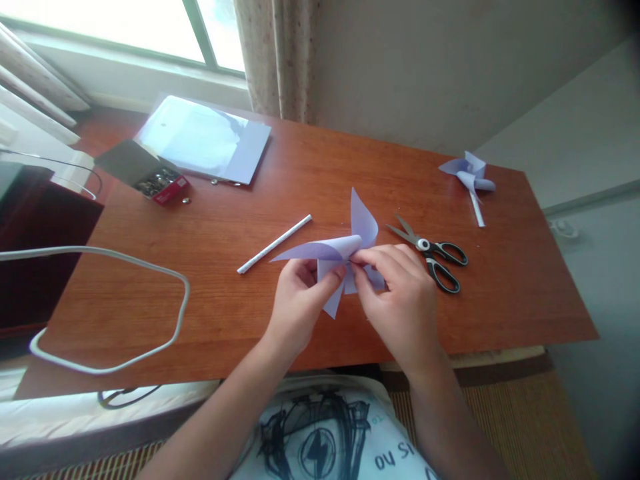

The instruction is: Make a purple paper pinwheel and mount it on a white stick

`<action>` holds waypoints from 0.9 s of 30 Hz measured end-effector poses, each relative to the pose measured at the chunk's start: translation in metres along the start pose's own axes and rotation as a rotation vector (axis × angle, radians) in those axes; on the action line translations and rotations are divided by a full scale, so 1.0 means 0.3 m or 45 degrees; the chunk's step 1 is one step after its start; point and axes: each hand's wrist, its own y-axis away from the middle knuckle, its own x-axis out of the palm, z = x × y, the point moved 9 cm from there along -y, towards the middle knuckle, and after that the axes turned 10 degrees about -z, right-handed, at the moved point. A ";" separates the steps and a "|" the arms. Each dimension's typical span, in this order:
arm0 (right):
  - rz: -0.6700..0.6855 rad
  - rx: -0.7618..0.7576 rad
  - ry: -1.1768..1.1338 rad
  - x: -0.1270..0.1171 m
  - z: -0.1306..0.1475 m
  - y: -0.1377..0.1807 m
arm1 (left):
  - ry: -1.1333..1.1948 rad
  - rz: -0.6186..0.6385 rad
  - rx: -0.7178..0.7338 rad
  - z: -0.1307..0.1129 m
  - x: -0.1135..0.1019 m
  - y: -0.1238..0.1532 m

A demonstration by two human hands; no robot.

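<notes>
Both hands meet over the middle of the wooden table [210, 313] on a half-folded pale purple paper pinwheel [363, 223]. My left hand [300, 300] pinches the paper from below and the left, fingers closed on its folded flaps. My right hand [400, 293] pinches the centre of the same paper from the right, fingertips pressed together. One pointed flap stands up behind the fingers and another points down toward me. A white paper stick [274, 244] lies just left of the hands. Black-handled scissors [433, 253] lie just right of them.
A finished purple pinwheel on a stick [471, 177] lies at the far right corner. A stack of purple paper sheets [205, 139] and an open box of metal pins [157, 181] sit at the far left. A white cable [125, 260] loops over the table's left part.
</notes>
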 end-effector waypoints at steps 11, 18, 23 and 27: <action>0.021 -0.020 -0.030 0.002 0.013 0.001 | -0.029 -0.070 -0.014 0.008 -0.015 -0.006; 0.055 -0.010 -0.023 0.011 0.012 0.001 | -0.058 -0.064 -0.027 0.018 -0.014 -0.011; 0.083 0.004 -0.006 0.016 0.005 0.004 | -0.053 -0.086 -0.069 0.031 -0.022 -0.011; 0.090 0.002 -0.009 0.019 0.002 0.004 | -0.032 -0.090 -0.095 0.033 -0.020 -0.009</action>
